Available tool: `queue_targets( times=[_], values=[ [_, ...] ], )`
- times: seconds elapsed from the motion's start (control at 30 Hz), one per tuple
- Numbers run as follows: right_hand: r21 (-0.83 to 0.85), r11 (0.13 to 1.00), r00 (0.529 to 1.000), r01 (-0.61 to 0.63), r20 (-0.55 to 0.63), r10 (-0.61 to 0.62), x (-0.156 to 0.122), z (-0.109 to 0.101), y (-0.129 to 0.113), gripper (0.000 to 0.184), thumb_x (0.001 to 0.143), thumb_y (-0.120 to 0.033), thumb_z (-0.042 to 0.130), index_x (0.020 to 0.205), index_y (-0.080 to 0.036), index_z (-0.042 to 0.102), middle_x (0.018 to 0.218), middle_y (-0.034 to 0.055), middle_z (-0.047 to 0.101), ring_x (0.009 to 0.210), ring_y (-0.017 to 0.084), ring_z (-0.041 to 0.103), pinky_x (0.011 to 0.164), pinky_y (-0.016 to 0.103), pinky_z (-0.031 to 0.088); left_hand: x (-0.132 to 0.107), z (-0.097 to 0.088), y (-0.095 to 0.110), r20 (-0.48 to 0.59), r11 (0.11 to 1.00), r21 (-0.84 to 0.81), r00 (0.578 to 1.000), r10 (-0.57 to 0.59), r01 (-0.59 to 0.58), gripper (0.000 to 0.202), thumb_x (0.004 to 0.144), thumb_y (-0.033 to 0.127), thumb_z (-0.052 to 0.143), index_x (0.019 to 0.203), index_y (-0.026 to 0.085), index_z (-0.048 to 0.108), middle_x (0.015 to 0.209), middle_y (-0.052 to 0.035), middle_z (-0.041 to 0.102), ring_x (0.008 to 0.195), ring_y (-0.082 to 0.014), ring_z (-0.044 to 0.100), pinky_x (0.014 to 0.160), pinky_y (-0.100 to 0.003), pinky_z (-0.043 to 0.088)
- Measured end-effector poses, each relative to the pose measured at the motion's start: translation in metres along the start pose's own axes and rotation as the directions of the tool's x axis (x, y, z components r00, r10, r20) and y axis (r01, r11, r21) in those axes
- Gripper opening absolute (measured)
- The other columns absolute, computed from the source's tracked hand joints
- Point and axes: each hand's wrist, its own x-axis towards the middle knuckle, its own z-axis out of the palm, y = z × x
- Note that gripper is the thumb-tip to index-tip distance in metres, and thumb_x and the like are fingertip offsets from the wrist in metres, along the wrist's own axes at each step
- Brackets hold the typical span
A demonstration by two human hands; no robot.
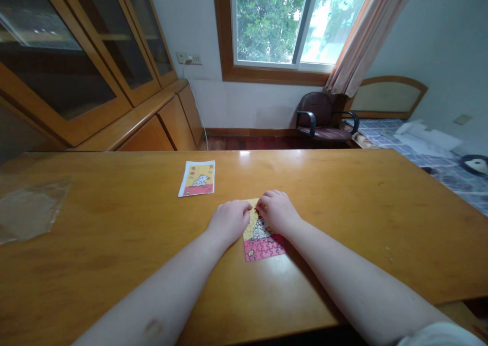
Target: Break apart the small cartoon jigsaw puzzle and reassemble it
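Observation:
A jigsaw puzzle with a yellow upper part, a pink lower part and a white cartoon animal lies flat on the wooden table. My left hand is closed at its upper left edge, thumb and fingers against the pieces. Over the upper right part rests my right hand, fingers bent and pinched near the top edge. Its palm hides part of the picture and that side of the puzzle. Whether a loose piece sits between those fingertips cannot be seen. Beyond my left hand lies a picture card with a matching design.
A clear plastic bag lies at the table's left. Glass-doored cabinets line the left wall. Past the far table edge stand an armchair and a bed, below and right of a window.

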Motion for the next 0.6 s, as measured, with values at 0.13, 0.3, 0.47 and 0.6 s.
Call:
queue_targets(
  times=[0.13, 0.3, 0.47, 0.6],
  values=[
    [0.002, 0.998, 0.998, -0.061, -0.018, 0.061, -0.0001, -0.0045, -0.0006, 0.019, 0.086, -0.033, 0.057, 0.084, -0.02, 0.07, 0.091, 0.0072, 0.067, 0.089, 0.021, 0.059, 0.081, 0.033, 0.041, 0.0002, -0.0004, 0.0006, 0.012, 0.999, -0.031, 0.999, -0.039, 0.04, 0.029, 0.086, 0.025, 0.045, 0.104, 0.027, 0.068, 0.105, -0.0041, 0.071, 0.096, -0.0215, 0.064, 0.081, -0.031, 0.046],
    [0.003, 0.994, 0.994, -0.11, 0.007, 0.11, -0.0015, -0.0053, -0.0016, 0.023, 0.086, -0.036, 0.056, 0.08, -0.021, 0.073, 0.088, 0.0076, 0.068, 0.086, 0.022, 0.06, 0.08, 0.034, 0.042, 0.0014, 0.0025, -0.0008, 0.006, 0.999, -0.033, 0.999, -0.04, 0.041, 0.028, 0.087, 0.025, 0.045, 0.103, 0.026, 0.068, 0.104, -0.0041, 0.072, 0.096, -0.0218, 0.065, 0.081, -0.031, 0.046],
    [0.033, 0.986, 0.986, -0.161, 0.042, 0.16, -0.0002, -0.0019, -0.0053, 0.019, 0.085, -0.028, 0.056, 0.081, -0.021, 0.073, 0.088, 0.008, 0.068, 0.087, 0.021, 0.061, 0.079, 0.031, 0.043, 0.0011, 0.0041, -0.0013, 0.0, 0.999, -0.032, 0.999, -0.034, 0.034, 0.028, 0.086, 0.024, 0.044, 0.101, 0.026, 0.068, 0.102, -0.0037, 0.072, 0.095, -0.0213, 0.065, 0.079, -0.031, 0.046],
    [0.037, 0.982, 0.982, -0.183, 0.058, 0.181, 0.0017, -0.0033, -0.0053, 0.019, 0.086, -0.028, 0.055, 0.084, -0.02, 0.072, 0.09, 0.008, 0.068, 0.09, 0.021, 0.062, 0.08, 0.03, 0.044, 0.0014, 0.004, -0.0013, -0.012, 1.0, -0.024, 1.0, -0.005, 0.005, 0.026, 0.088, 0.026, 0.043, 0.099, 0.025, 0.067, 0.097, -0.0042, 0.072, 0.089, -0.021, 0.065, 0.075, -0.03, 0.046]
  ],
)
